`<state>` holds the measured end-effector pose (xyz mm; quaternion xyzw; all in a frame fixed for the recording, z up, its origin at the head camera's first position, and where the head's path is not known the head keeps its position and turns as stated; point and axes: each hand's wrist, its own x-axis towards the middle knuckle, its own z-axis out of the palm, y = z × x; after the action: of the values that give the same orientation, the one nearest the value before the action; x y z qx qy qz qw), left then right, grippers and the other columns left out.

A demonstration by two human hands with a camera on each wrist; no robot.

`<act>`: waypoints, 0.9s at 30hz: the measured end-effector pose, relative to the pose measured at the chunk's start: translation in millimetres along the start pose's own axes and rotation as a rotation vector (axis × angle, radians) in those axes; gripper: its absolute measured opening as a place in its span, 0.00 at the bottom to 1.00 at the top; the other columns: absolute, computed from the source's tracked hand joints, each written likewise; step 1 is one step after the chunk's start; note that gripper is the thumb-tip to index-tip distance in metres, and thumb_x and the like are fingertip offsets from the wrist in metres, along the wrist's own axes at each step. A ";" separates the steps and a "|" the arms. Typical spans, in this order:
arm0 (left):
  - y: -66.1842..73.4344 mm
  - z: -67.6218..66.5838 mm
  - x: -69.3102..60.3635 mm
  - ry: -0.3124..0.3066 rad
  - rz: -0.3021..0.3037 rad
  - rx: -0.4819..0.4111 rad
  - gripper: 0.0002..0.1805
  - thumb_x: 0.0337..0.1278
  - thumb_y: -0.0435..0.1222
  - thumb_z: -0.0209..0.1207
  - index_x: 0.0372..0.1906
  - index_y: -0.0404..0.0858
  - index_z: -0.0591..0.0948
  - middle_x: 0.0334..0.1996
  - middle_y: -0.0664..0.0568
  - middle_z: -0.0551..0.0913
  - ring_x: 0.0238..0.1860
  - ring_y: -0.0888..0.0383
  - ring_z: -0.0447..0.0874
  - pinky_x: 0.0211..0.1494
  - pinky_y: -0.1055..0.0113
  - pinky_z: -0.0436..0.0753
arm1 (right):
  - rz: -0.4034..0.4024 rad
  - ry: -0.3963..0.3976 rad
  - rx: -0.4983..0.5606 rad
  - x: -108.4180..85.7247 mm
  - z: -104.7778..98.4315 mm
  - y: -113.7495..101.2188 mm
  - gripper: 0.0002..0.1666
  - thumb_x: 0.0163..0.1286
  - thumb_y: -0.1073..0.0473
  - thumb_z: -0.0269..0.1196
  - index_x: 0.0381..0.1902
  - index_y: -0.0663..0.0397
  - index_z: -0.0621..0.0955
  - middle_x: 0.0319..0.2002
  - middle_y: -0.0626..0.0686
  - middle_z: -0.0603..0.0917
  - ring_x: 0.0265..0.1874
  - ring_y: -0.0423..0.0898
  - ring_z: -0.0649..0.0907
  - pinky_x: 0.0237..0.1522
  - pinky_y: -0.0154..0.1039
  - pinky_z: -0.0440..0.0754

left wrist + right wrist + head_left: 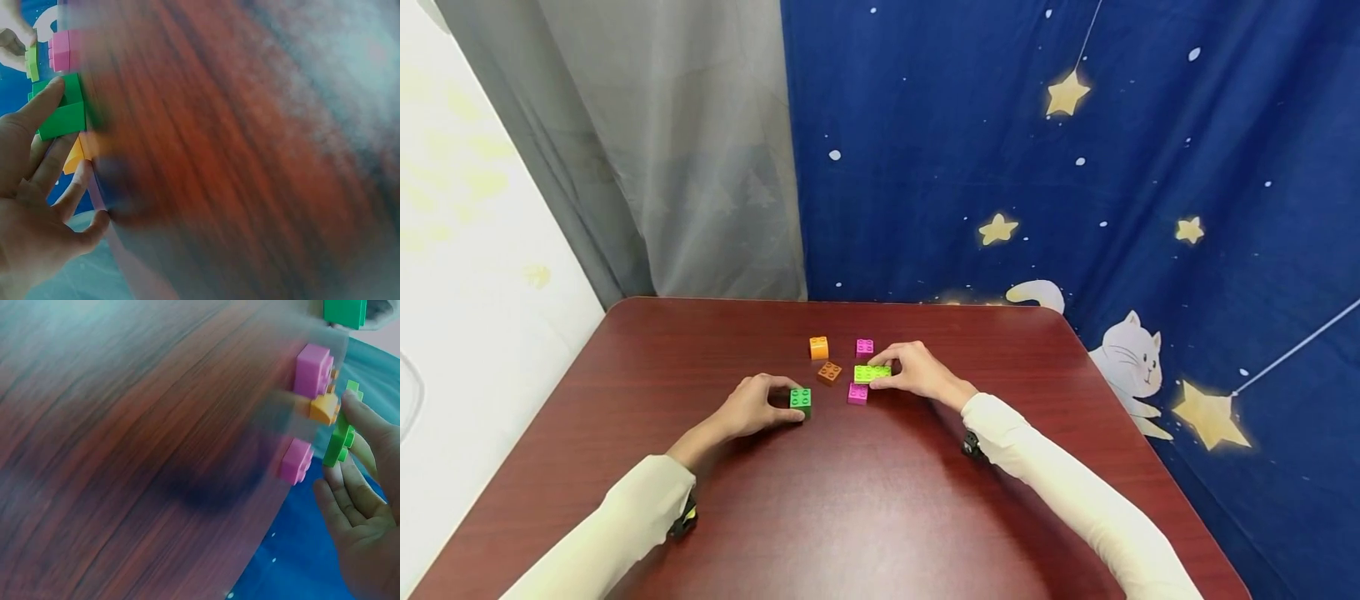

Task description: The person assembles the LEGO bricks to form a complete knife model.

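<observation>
Two pale sleeves, on the near side of the green brick, one to its left, one to its right. Two dark wristbands, one at each cuff. One glossy red-brown surface, extending all round the green brick.

Left hand, one: grip pinching the green brick, thumb on its near side, forefinger on its far side; four studs uppermost. Near pink brick, one: right of the green brick, a little apart. Right hand, one: farther right, grip pinching the long lime brick, which lies right of and slightly beyond the green brick. Whether either held brick touches the surface: cannot tell.

Flat brown brick, one: just beyond the green brick, to its right. Orange brick, one, rounded: farther beyond it. Far pink brick, one: beyond it, well to the right.

Blue curtain, star-printed: farthest, behind the green brick, rightward. Grey curtain: likewise, leftward.
</observation>
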<state>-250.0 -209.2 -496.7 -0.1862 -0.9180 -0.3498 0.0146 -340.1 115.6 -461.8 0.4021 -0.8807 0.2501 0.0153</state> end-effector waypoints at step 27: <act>-0.6 0.8 1.1 0.001 -0.029 0.009 0.23 0.50 0.46 0.79 0.50 0.41 0.89 0.45 0.51 0.90 0.50 0.51 0.86 0.57 0.47 0.82 | -0.142 -0.047 0.015 34.7 35.0 -60.0 0.20 0.63 0.48 0.77 0.51 0.48 0.90 0.46 0.45 0.90 0.43 0.36 0.83 0.51 0.42 0.83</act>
<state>-251.1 -208.6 -497.5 -0.1728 -0.9221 -0.3461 0.0111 -314.5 42.3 -458.8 0.4695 -0.8481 0.2455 0.0093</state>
